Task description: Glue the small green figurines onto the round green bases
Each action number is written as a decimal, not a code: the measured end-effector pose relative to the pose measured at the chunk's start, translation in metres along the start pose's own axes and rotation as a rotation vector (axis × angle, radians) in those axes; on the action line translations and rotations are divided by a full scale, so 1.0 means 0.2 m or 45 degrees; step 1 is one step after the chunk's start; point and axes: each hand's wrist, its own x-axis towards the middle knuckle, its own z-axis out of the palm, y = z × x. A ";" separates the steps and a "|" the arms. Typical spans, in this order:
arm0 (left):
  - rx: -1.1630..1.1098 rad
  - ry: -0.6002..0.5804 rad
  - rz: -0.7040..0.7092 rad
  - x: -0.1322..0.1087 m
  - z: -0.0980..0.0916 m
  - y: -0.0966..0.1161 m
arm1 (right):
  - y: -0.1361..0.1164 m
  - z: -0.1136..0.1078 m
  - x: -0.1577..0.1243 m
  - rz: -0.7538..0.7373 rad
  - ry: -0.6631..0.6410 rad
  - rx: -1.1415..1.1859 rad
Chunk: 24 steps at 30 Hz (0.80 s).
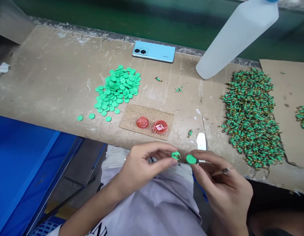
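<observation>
Above my lap, just off the table's front edge, my left hand [144,165] pinches a small green piece with brown and gold detail [175,155] between thumb and fingertips. Close by on the right, my right hand [222,180] grips a round green disc [191,159] by its edge. A small gap lies between the two pieces. In front of my hands, a brown board [132,116] bears a red lump [142,122] and a red cap [161,127] with something shiny inside. A heap of green discs [119,85] lies farther back to the left.
A large pile of small green, gold and dark pieces [252,118] covers the table's right side, with more pieces [303,117] beyond. Single pieces [190,133] lie near the board. A light blue phone [156,51] lies at the back, beside a tall whitish bottle [235,36].
</observation>
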 end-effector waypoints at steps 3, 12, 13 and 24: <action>0.501 0.035 0.256 0.01 0.01 -0.08 | 0.06 -0.04 0.04 -0.016 -0.131 -0.306; 1.011 -0.015 0.514 0.02 0.06 -0.19 | 0.14 -0.08 0.08 -0.114 -0.240 -0.542; 1.015 -0.015 0.499 0.03 0.06 -0.18 | 0.14 -0.09 0.08 -0.116 -0.228 -0.548; 1.078 -0.046 0.360 0.04 0.08 -0.15 | 0.04 0.03 0.07 -0.161 -0.342 -0.376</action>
